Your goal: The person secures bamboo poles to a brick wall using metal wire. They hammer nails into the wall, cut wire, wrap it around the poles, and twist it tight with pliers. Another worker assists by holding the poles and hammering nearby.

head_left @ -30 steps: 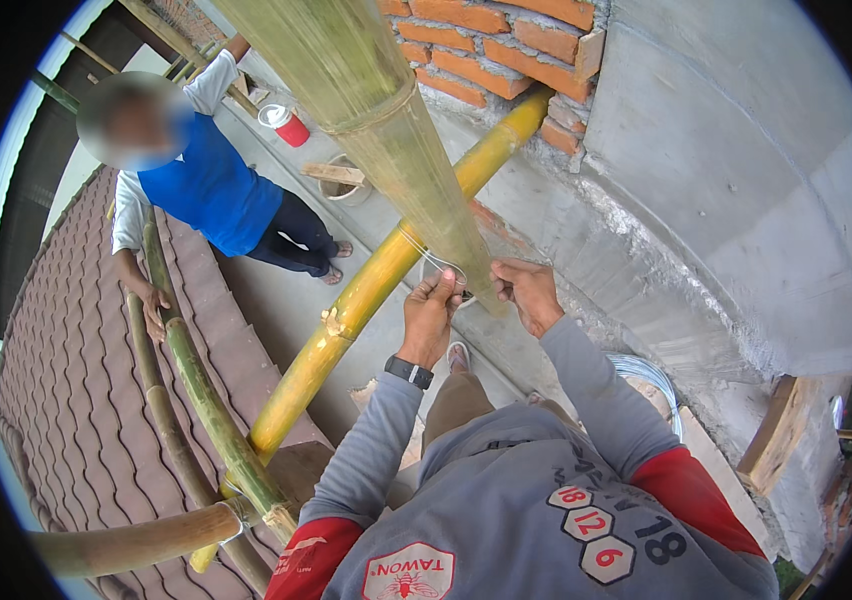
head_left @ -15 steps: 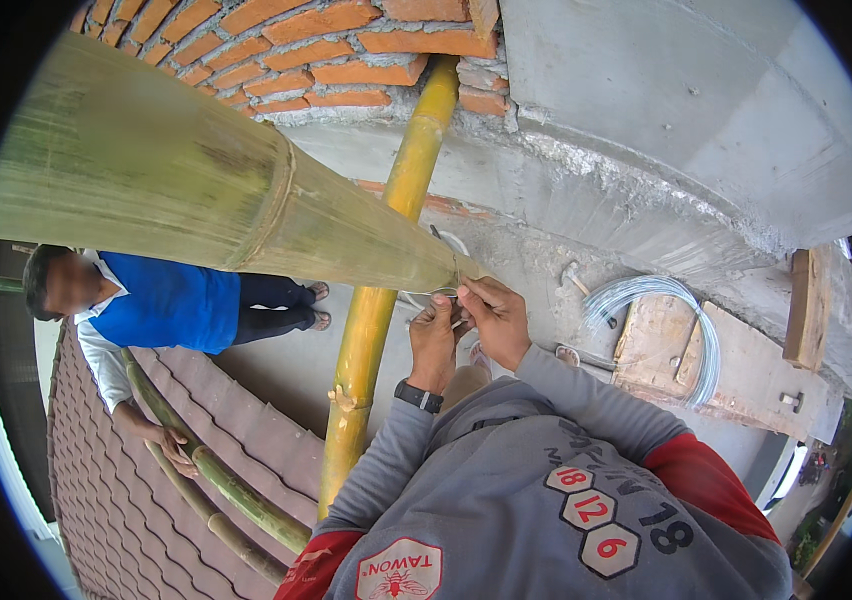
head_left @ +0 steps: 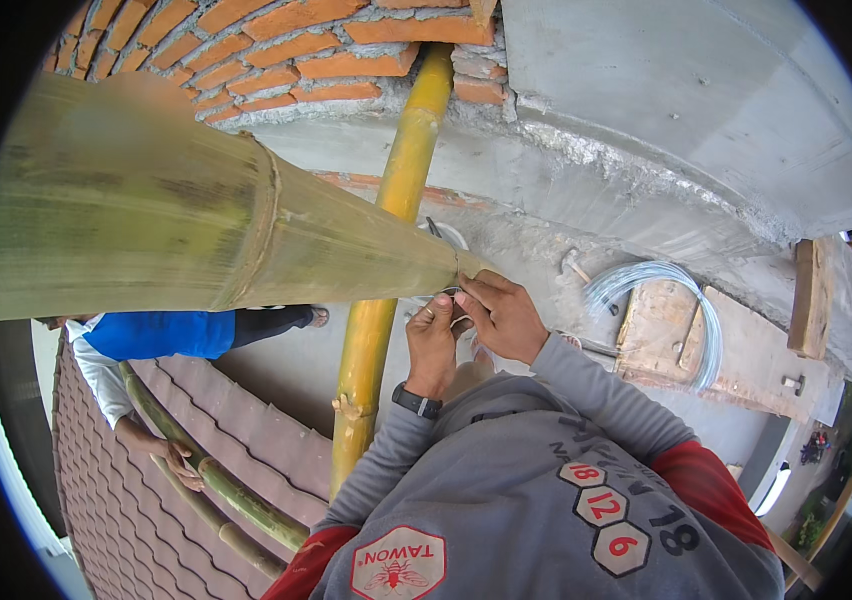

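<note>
A thick green bamboo pole reaches in from the left, and its narrow-looking end lies close to my hands. It passes over a yellow bamboo pole. A thin metal wire shows at the green pole's end. My left hand, with a dark watch on its wrist, pinches this wire from below. With bent fingers, my right hand grips the wire from the other side, touching the pole's end. The fingers partly hide the wire, so its full path cannot be made out.
A coil of wire lies on wooden boards at the right, near a hammer. Brickwork stands at the far side. On the left, a co-worker in blue touches bamboo poles above a tiled roof.
The green pole sits lower in view and now covers the co-worker's head. My right hand has turned slightly, its back showing more. Both hands stay at the wire.
</note>
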